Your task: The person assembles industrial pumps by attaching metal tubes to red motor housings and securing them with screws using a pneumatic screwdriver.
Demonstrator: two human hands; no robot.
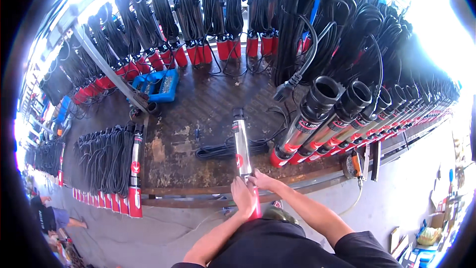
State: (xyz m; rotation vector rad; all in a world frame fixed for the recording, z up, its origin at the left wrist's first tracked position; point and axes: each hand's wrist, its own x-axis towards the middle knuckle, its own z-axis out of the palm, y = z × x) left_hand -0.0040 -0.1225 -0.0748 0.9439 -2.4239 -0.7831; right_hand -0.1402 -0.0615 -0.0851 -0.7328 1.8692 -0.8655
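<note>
Held tube is smooth shiny metal, cable coil matt, tray plastic-looking, tabletop rough, scuffed.

Around the held pump: a cable coil lies on the tabletop, showing on its 2 sides; left of it lies a pump row; right, an upright row; beyond and left, a tray; farther behind, a back row.
</note>
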